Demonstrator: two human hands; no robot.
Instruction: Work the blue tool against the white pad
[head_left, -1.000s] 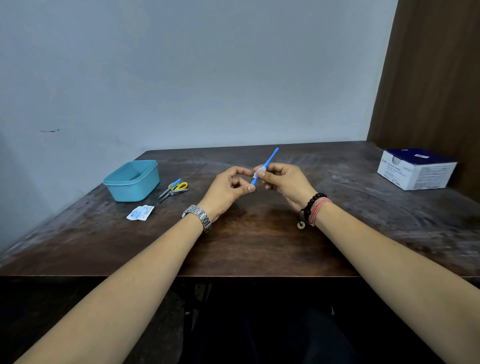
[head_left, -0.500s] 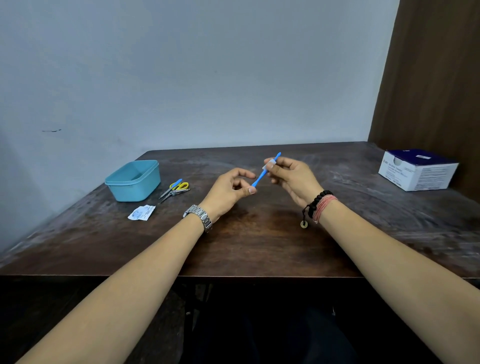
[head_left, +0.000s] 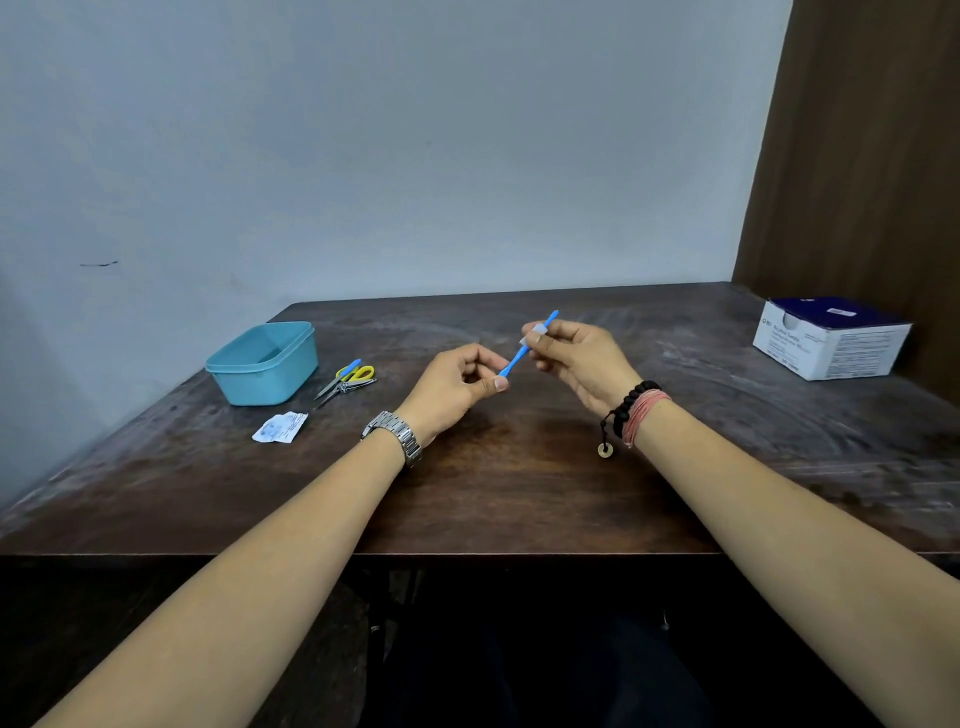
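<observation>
- Fingertips (head_left: 535, 340) of the right hand (head_left: 582, 364) are pinched together on a small whitish pad wrapped round the upper part of the blue stick (head_left: 521, 352); the pad's nature cannot be told.
- Left hand (head_left: 452, 387) pinches the stick's lower end between thumb and curled forefinger, other fingers tucked.
- Blue stick held tilted above the table (head_left: 519, 499), at centre, upper tip pointing far and right, touching nothing else.
- Judgement: the wipe is best done with the left pinch steady and the pad drawn along the shaft in one direction; a loose lower grip risks the stick twisting.
- Left of the hands: scissors (head_left: 345, 382), teal tub (head_left: 262, 364), torn sachet (head_left: 280, 427).
- Far right: white box (head_left: 831, 340), well apart.
</observation>
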